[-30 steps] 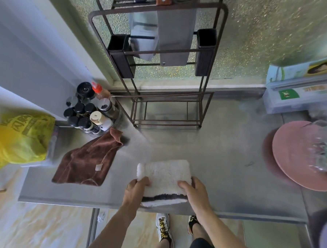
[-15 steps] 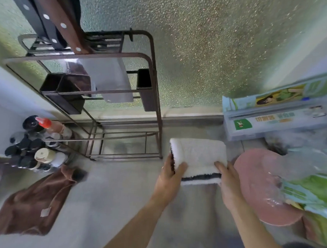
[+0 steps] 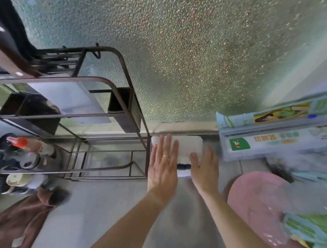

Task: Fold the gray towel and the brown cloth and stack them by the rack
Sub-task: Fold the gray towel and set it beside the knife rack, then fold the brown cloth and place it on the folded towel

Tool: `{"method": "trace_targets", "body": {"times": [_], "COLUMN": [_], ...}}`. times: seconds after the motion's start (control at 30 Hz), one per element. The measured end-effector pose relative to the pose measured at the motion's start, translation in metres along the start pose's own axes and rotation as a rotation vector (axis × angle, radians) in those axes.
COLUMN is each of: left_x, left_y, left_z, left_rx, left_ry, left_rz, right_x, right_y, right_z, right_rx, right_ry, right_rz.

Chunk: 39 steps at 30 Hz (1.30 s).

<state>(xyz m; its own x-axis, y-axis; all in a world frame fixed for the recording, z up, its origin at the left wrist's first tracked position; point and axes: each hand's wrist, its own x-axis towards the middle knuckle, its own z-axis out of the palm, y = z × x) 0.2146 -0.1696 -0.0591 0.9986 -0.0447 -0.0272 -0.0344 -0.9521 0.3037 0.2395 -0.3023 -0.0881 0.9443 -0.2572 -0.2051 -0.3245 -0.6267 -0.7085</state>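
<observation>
Your dark metal wire rack (image 3: 108,140) carries two black rectangular cups (image 3: 124,110), and their contents cannot be made out from here. The folded white-gray fluffy towel (image 3: 186,149) lies at the back edge of the gray counter (image 3: 101,206), just beside the rack's right post, its long axis running from you toward the frosted glass, dark stripe nearest you. Your left hand (image 3: 163,165) lies flat on it, fingers spread and released; your right hand (image 3: 205,167) rests open on its right side, gripping nothing. The crumpled brown cloth (image 3: 15,222) lies unfolded at the counter's near-left corner, well apart.
</observation>
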Motion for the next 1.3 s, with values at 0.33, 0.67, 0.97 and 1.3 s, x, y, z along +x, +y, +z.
{"method": "trace_targets", "body": {"times": [0.33, 0.67, 0.97, 1.3], "left_x": [0.008, -0.040, -0.204, -0.311], "left_y": [-0.020, -0.017, -0.139, -0.364], "left_z": [0.049, 0.003, -0.066, -0.124], "left_rx": [0.321, 0.130, -0.007, 0.007], "left_ry": [-0.184, -0.107, -0.078, -0.016], "left_rz": [0.064, 0.172, -0.047, -0.651], "right_x": [0.006, -0.053, -0.233, -0.325], "right_y": [0.039, -0.001, -0.038, -0.159], "right_z": [0.031, 0.001, 0.081, 0.247], "right_rx": [-0.538, -0.535, -0.296, -0.217], "right_ry": [-0.108, 0.020, -0.070, -0.427], "right_rz": [-0.479, -0.439, -0.482, -0.475]}}
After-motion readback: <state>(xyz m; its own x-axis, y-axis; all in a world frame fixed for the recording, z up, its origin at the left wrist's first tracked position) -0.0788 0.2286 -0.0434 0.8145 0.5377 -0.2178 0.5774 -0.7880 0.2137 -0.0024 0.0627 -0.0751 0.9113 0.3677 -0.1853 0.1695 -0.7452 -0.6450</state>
